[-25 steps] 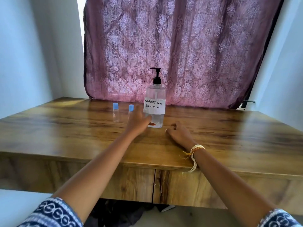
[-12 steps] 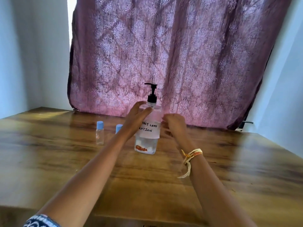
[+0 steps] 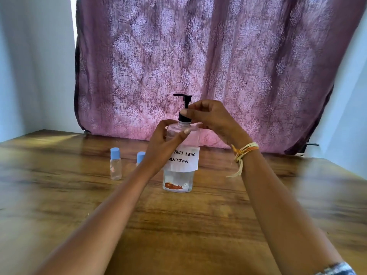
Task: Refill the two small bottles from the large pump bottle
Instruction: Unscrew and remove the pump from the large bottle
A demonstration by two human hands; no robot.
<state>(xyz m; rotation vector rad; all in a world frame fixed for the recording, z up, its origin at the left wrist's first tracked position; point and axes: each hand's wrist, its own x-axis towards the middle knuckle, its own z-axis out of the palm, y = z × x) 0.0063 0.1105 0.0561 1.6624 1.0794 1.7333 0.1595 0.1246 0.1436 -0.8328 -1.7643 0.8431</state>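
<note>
Two small bottles stand at the left of the desk (image 3: 59,205), both upright with blue caps on. The first small bottle (image 3: 115,164) is in full view, clear-walled, its long axis vertical. The second small bottle (image 3: 140,157) is just to its right and mostly hidden behind the left wrist, so only its cap shows. Both are apart from the big bottle, probably parked there until the source is open.

Next comes the left hand (image 3: 162,147), fingers and thumb curled round the shoulder of the large pump bottle (image 3: 179,175), above the paper label (image 3: 185,158) that reads "contact lens solution". That grip looks meant to brace the bottle against twisting. The bottle stands upright near the middle of the desk, long axis vertical, its base on the wood; the clear liquid seems to sit low in it, though the level is hard to read.

At its top the black pump (image 3: 183,107) has its spout pointing left, toward the small bottles. The right hand (image 3: 210,118) pinches the pump's black collar with curled fingers, likely to unscrew or unlock it. A thread band (image 3: 244,150) circles that wrist. Behind hangs a purple curtain (image 3: 218,56).
</note>
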